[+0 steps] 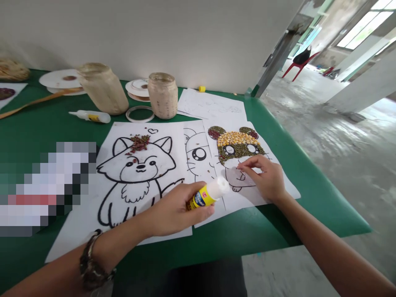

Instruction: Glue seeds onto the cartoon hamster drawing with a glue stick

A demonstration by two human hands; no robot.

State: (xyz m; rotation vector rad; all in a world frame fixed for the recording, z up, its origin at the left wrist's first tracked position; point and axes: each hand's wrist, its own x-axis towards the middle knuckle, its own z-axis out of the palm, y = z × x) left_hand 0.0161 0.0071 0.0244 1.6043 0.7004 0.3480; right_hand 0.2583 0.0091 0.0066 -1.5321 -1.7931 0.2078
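Observation:
My left hand (177, 206) is wrapped round a yellow-labelled glue stick (202, 197), its white end pointing up and right. Over the hamster-like drawing (236, 140), my right hand (267, 175) pinches thumb and forefinger together near the mouth; whatever they hold is too small to name. Yellow corn kernels and green beans cover that drawing's forehead and eye band, with green and dark red beans on its ears. To the left lies a black-outlined fox drawing (140, 175), a loose heap of red and green beans (140, 143) on its head.
Two cloudy jars, one tilted (103, 88) and one upright (163, 97), stand at the back beside ribbon spools (55, 78), a tape ring (140, 114) and a glue bottle (89, 116). A yellow cap (202, 88) sits by papers (213, 105). The green table (328, 206) ends at right.

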